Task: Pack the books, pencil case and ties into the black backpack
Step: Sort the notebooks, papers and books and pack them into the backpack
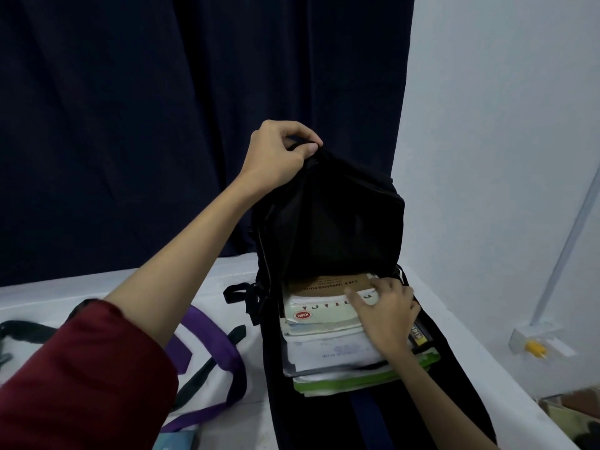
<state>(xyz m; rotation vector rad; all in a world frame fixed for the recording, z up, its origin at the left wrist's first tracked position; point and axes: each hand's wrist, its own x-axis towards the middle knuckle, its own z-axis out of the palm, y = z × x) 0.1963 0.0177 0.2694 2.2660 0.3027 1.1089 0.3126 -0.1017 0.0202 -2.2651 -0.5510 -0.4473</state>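
The black backpack [328, 219] stands on the white table with its main compartment gaping toward me. My left hand [279, 154] pinches the top edge of the bag and holds it up. A stack of books [328, 339] lies in the mouth of the bag, a brown-covered one on top and a green-edged one at the bottom. My right hand [386, 315] rests on the right side of the stack, fingers spread on the top books. A dark pencil case [420, 334] with yellow lettering shows beside the stack, under my right wrist. Purple and dark green ties [207, 349] lie on the table to the left.
The white table [227, 274] meets a dark blue curtain [162, 108] behind and a pale wall on the right. A white conduit with a small box and yellow part [532, 347] runs down that wall. A light blue item [172, 441] peeks in at the bottom edge.
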